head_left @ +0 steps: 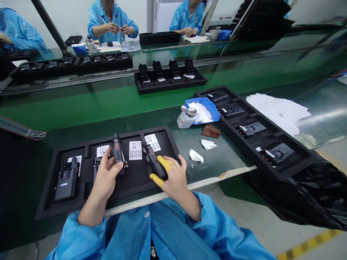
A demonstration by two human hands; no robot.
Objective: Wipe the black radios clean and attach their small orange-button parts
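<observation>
Along a green workbench (189, 173) across the middle of the frame, worked over a black tray (39, 213) at the lower left. With the left hand (105, 177), pinched one black handheld device (117, 153), thumb and fingers just its width apart. With the right hand (175, 177), held a second device (155, 164), slanted, between finger and thumb in two yellow finger covers (165, 164). Couldn't tell about either one touching the tray floor. Seemed best to pinch softly but surely, go slowly, and leave a gap to stop any bumping.

Counted four paper labels (135, 150) in that tray, plus one lying device (65, 182) and one mostly hidden device (95, 168). Counted four devices in a long tray (287, 174) at the right, and four standing devices (174, 68) in a far tray (173, 85), upper middle. Right of center, counted one blue bin (215, 116), one white bottle (184, 121), one brown cloth (211, 131) and two white wipes (208, 144).
</observation>
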